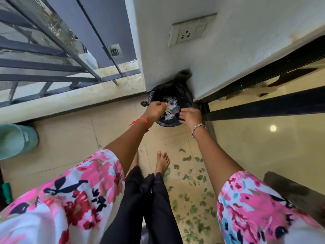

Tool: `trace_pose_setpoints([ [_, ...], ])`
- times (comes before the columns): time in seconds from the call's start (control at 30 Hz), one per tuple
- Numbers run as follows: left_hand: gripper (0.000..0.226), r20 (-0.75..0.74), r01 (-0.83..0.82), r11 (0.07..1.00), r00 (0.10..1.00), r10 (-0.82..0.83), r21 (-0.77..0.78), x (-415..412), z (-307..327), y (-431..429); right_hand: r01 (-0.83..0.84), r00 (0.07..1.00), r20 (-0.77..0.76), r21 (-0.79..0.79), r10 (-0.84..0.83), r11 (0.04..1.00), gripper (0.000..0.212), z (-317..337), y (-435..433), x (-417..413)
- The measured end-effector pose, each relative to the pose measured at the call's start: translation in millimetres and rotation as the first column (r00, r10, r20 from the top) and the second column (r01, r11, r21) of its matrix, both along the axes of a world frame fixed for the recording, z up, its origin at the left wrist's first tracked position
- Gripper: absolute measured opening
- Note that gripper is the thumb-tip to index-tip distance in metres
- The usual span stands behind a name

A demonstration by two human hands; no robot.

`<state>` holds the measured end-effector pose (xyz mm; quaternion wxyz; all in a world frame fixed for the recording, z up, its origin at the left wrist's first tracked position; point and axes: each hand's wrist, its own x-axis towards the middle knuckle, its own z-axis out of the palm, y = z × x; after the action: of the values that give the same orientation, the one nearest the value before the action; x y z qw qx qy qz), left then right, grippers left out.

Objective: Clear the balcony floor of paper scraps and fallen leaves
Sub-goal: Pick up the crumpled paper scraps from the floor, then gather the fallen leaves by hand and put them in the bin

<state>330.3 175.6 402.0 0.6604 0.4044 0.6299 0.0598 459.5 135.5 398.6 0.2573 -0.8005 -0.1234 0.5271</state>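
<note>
Scraps [170,110] fill the bin [185,96] in the floor's [70,141] far corner. The left hand [156,110] curls above them, its grip unclear. The right hand [190,116] lies flat-fingered at the rim. Next, probably, comes gathering the leaves [191,208] along the right edge.

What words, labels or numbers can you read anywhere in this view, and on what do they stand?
No text here can be read.
Wall socket plate: no print visible.
Green bucket: a small mark near its rim, too blurred to read.
Paper scraps in the black-lined bin: any print is too small to tell.
</note>
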Motion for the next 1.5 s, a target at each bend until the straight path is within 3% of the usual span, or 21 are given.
trace_pose_setpoints([
  [0.1,0.016,-0.052,0.155,0.984,0.987,-0.151,0.086,-14.9,46.8,-7.9,-0.314,0.942,0.107,-0.066,0.319,0.947,0.026,33.4,-14.9,-5.2],
  [0.23,0.047,-0.171,0.422,0.889,0.903,-0.394,0.18,-49.1,132.4,-23.9,-0.677,0.709,0.166,-0.111,0.686,0.727,0.024,121.0,-23.4,-37.4],
  [0.3,0.039,-0.237,0.513,0.834,0.852,-0.467,0.202,-69.4,179.6,-32.5,-0.788,0.594,0.191,-0.057,0.782,0.613,0.021,163.7,-24.3,-63.6],
  [0.37,0.025,-0.297,0.503,0.816,0.856,-0.424,0.284,-93.0,216.4,-41.3,-0.867,0.484,0.236,0.0,0.843,0.498,0.021,197.1,-22.6,-93.0],
  [0.47,0.023,-0.391,0.402,0.836,0.886,-0.251,0.374,-134.3,251.4,-56.9,-0.953,0.3,0.305,0.066,0.904,0.294,0.02,238.7,-19.5,-130.8],
  [0.6,0.027,-0.431,0.139,0.89,0.9,0.069,0.434,-181.6,277.6,-93.9,-0.995,0.04,0.448,0.099,0.893,-0.005,0.025,283.4,-20.0,-167.2],
  [0.77,0.032,-0.477,-0.144,0.875,0.792,0.382,0.461,-188.2,300.8,-176.0,-0.926,-0.28,0.521,0.077,0.807,-0.371,0.026,314.7,-50.8,-183.5],
  [1.0,0.033,-0.478,-0.517,0.699,0.51,0.715,0.494,-186.3,314.7,-314.1,-0.613,-0.707,0.487,-0.059,0.513,-0.788,0.029,317.0,-116.9,-232.5],
  [1.2,0.029,-0.48,-0.766,0.443,0.202,0.854,0.466,-183.1,310.9,-438.8,-0.277,-0.854,0.476,-0.073,0.211,-0.958,0.029,325.2,-212.2,-303.6],
  [1.3,0.029,-0.464,-0.829,0.299,0.054,0.884,0.473,-185.0,309.8,-488.6,-0.107,-0.87,0.491,-0.083,0.053,-0.991,0.03,325.6,-260.1,-340.9],
  [1.5,0.027,-0.477,-0.877,0.16,-0.086,0.874,0.453,-199.1,300.6,-577.0,0.09,-0.858,0.493,-0.128,-0.142,-0.988,0.029,317.7,-343.0,-398.4],
])
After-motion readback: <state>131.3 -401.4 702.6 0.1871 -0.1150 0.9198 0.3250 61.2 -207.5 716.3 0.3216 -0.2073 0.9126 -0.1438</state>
